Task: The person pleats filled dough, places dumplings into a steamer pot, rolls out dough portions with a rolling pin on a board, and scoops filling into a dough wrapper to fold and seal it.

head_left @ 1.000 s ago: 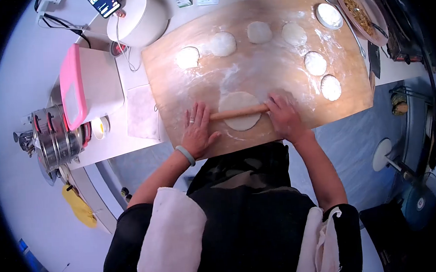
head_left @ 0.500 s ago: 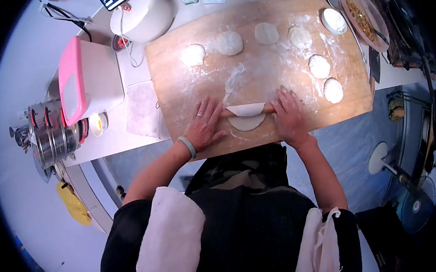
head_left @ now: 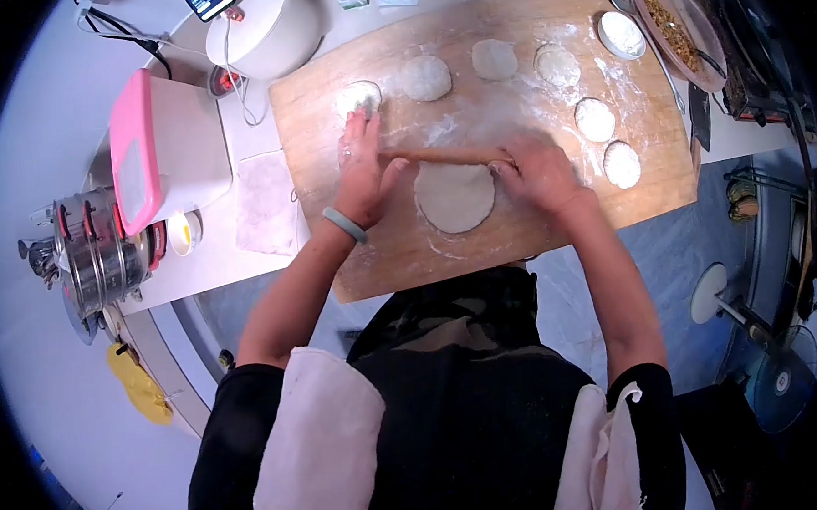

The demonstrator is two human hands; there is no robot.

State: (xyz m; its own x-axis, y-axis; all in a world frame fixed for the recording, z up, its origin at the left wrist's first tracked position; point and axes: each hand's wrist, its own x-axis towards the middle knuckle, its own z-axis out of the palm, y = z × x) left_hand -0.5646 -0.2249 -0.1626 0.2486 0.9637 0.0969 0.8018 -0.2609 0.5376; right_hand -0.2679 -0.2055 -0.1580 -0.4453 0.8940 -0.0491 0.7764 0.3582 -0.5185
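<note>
Looking from the left edge of the frame, we have a steel pot (head_left: 98, 255), then a pink-lidded container (head_left: 189, 141) and a folded cloth (head_left: 265, 207) beside our wooden board (head_left: 395, 266). Left of centre, our left hand (head_left: 362, 173) lies spread over the left end of the rolling pin (head_left: 450, 155), fingers stretched out toward the leftmost of six small dough rounds (head_left: 426, 77); we can't tell if the fingertips touch it. The pin lies across the upper edge of our large dough sheet (head_left: 456, 198), which is flat at the centre of the frame. Just right of it, our right hand (head_left: 540, 169), slightly blurred, grasps the pin's other end, thumb on the near side. The rounds arc across the board's upper part and down its right side, near a bowl of white powder (head_left: 605, 44) at upper right. Beyond that, a pinkish bowl (head_left: 701, 28) holds a crumbly mix.
</note>
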